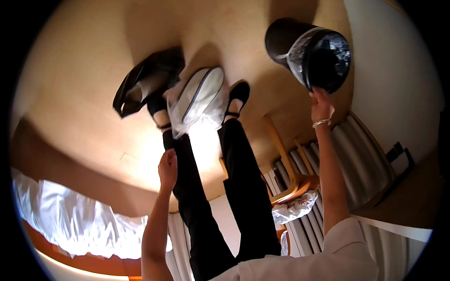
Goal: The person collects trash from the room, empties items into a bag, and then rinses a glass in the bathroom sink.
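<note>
My right hand (321, 104), with a pale band at the wrist, grips the rim of a black waste bin (283, 40). A clear plastic liner (297, 56) is folded over the bin's mouth, and shiny film shows inside. My left hand (168, 169) hangs beside my left leg, its fingers curled, with nothing visible in it. On the floor between my black shoes lie white slippers with dark trim (204, 89) in a clear plastic bag (186, 121). Next to them, by my left foot, is a black bag (154, 75), blurred, its opening showing something pale.
A wooden chair (291, 186) stands behind me at the right, a white plastic bag (295, 209) on it. Grey curtains (362, 158) hang beyond. A bed with white bedding (81, 221) is at the left. A pale wall (386, 70) rises beyond the bin.
</note>
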